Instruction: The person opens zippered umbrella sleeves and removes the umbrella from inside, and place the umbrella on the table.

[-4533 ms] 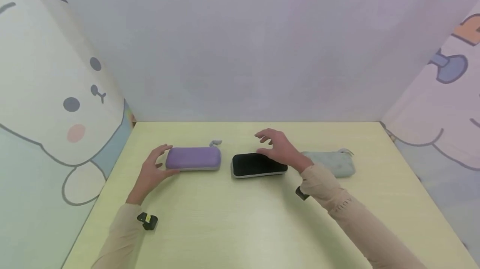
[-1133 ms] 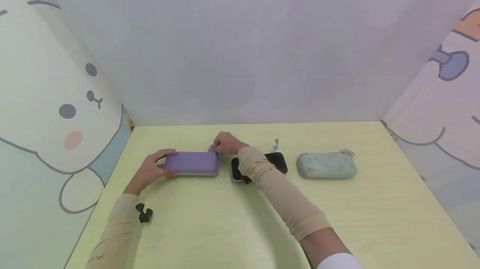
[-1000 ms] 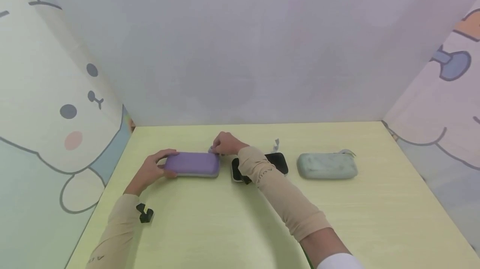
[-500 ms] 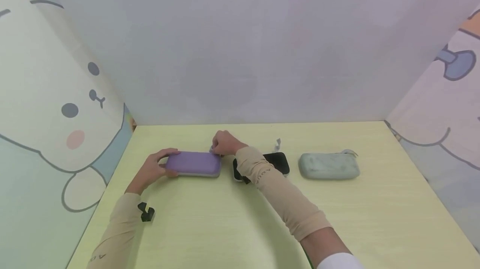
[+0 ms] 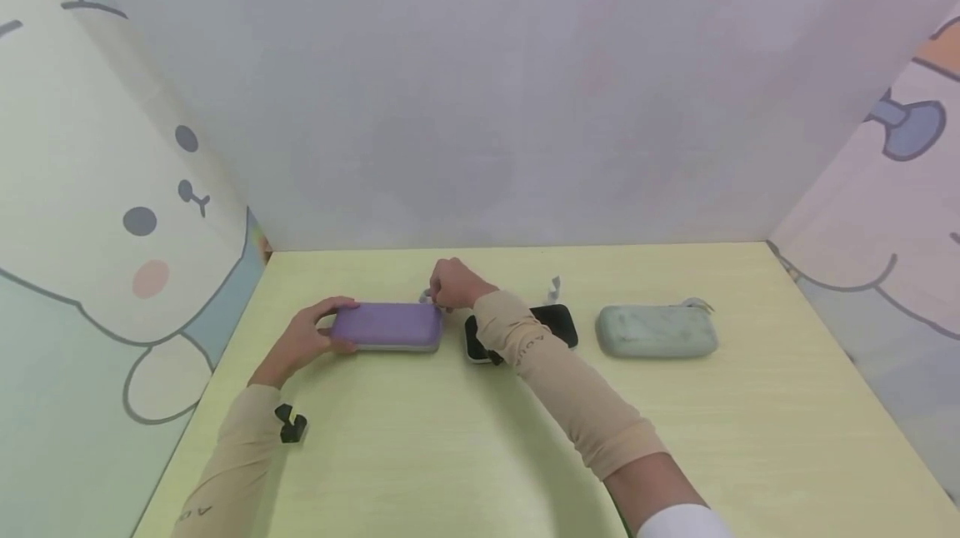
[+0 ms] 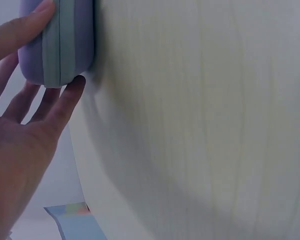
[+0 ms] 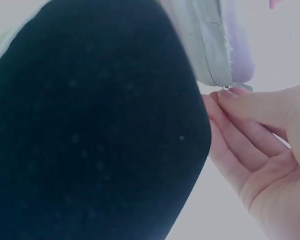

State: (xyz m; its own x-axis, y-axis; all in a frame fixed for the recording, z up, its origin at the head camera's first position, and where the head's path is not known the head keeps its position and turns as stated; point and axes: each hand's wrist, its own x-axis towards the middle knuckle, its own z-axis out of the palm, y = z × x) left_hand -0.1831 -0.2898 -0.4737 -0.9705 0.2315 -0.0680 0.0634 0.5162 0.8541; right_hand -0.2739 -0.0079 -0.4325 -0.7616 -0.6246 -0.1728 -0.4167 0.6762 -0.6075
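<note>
A purple zip case [image 5: 387, 326] with a pale zip band lies at the left of the table. My left hand [image 5: 302, 342] grips its left end, the thumb on the near side and the fingers around the end, as the left wrist view shows. At the case's far right corner, my right hand [image 5: 454, 284] pinches the zip pull [image 7: 226, 88]; a grey ribbon [image 5: 425, 296] hangs by it. The zip looks closed in the wrist views. Under my right forearm lies a black zip case [image 5: 556, 323], partly covered by the sleeve.
A pale green zip case [image 5: 657, 331] lies to the right of the black one, its ribbon at the back. The pale wooden table [image 5: 420, 446] ends at a back wall [image 5: 480, 105], with printed panels [image 5: 90, 171] at both sides.
Over the last few seconds my right hand has moved left from above the black case to the purple case's zip pull. My left hand has closed on that case's end. In the last second little moves.
</note>
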